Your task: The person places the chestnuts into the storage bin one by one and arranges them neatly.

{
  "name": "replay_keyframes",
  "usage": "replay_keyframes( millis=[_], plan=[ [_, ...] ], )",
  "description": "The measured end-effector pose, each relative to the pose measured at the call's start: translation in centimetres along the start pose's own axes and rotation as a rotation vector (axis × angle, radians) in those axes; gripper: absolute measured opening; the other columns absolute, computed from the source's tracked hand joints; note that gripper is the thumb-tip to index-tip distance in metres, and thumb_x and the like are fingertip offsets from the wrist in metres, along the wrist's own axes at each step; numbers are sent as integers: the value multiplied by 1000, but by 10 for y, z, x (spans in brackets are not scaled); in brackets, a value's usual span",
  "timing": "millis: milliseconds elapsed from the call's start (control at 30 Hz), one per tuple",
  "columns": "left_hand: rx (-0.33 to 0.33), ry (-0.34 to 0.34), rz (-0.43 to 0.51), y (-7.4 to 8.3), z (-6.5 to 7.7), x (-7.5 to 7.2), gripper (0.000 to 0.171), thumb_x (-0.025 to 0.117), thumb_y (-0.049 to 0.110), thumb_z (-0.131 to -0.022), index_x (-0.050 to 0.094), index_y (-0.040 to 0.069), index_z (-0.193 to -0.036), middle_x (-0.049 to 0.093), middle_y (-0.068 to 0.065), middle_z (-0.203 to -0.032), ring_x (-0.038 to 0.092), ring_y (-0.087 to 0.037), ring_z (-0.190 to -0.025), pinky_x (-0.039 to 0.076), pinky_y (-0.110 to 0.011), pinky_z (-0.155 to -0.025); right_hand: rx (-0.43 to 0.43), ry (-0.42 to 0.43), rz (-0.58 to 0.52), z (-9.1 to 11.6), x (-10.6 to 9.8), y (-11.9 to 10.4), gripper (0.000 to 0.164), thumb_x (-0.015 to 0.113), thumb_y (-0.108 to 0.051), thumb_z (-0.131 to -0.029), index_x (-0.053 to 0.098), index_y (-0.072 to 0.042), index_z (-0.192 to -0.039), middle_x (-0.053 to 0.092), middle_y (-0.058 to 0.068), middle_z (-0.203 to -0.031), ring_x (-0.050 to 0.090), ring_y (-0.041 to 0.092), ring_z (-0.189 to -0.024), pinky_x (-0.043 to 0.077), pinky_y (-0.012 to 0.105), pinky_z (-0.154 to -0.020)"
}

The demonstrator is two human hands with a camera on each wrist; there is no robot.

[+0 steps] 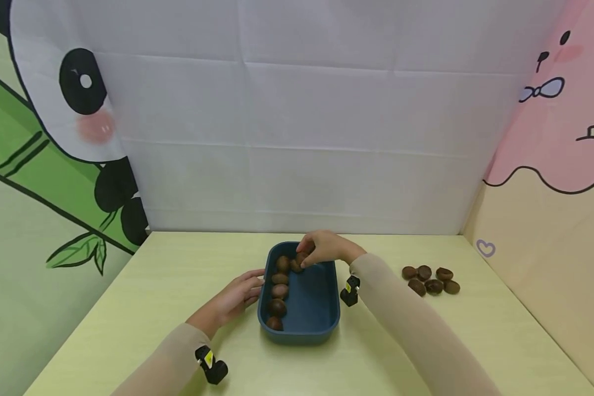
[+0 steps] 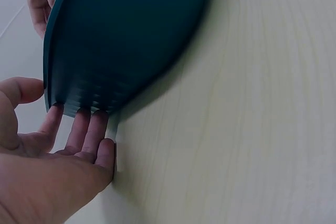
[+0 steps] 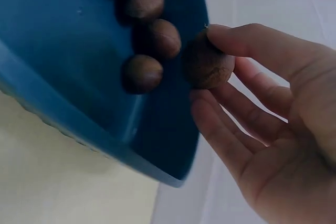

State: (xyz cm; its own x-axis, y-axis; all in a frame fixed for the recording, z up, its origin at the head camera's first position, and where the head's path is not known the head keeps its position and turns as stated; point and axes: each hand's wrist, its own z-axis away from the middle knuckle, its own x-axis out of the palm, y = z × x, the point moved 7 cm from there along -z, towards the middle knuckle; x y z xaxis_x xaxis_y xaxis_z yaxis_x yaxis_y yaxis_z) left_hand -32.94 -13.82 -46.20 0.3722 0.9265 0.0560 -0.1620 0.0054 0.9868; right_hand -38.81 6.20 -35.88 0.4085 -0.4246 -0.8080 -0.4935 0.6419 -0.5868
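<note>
Chestnut (image 3: 211,67) sits pinched in the right hand (image 1: 323,247); left of that grip, the unclenched left hand (image 1: 237,297) touches the blue box (image 1: 310,308) (more chestnuts (image 1: 279,291) inside).

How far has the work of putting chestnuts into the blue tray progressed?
Done: a row of chestnuts lies along the left side of the blue tray. In hand: the right hand pinches another chestnut at the tray's far end; the left hand touches its outer wall. Remaining: loose chestnuts lie on the table, seemingly waiting.
</note>
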Motion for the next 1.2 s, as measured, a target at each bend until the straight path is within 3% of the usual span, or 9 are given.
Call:
replay_keyframes(
  millis=[233,467,700,933,1200],
  plan=[
    [-3,-5,-3,0,1,0,57,48,20,-103,30,0,-153,47,-22,-146,50,-31,-132,28,-48,-115,34,-10,-37,-6,23,12,34,81,-18,-85,71,-9,-116,70,-4,-100,64,11,-94,52,32,-87],
    [10,-23,-4,4,2,1,60,46,21,-104,25,-2,-155,45,-25,-147,49,-32,-133,28,-48,-115,27,25,-27,-6,28,20,33,82,-20,-84,72,-14,-115,68,-4,-106,63,16,-102,51,35,-90],
    [-2,-2,5,2,1,1,57,47,19,-103,29,0,-154,48,-22,-145,50,-31,-132,29,-46,-115,-58,53,87,-10,39,21,36,82,-25,-85,70,-15,-117,68,-6,-108,63,19,-104,50,33,-91],
    [0,0,-1,1,0,1,58,47,19,-103,28,-1,-154,48,-23,-145,50,-31,-132,31,-46,-114,-45,49,158,-8,46,21,36,81,-25,-86,69,-16,-120,69,-4,-113,62,16,-100,50,35,-89],
    [6,-10,0,2,2,2,58,46,20,-104,26,-2,-154,47,-24,-146,49,-31,-132,30,-45,-115,-44,52,153,-8,49,22,31,80,-22,-87,70,-18,-116,68,-4,-110,61,14,-95,50,35,-85]
  ],
)
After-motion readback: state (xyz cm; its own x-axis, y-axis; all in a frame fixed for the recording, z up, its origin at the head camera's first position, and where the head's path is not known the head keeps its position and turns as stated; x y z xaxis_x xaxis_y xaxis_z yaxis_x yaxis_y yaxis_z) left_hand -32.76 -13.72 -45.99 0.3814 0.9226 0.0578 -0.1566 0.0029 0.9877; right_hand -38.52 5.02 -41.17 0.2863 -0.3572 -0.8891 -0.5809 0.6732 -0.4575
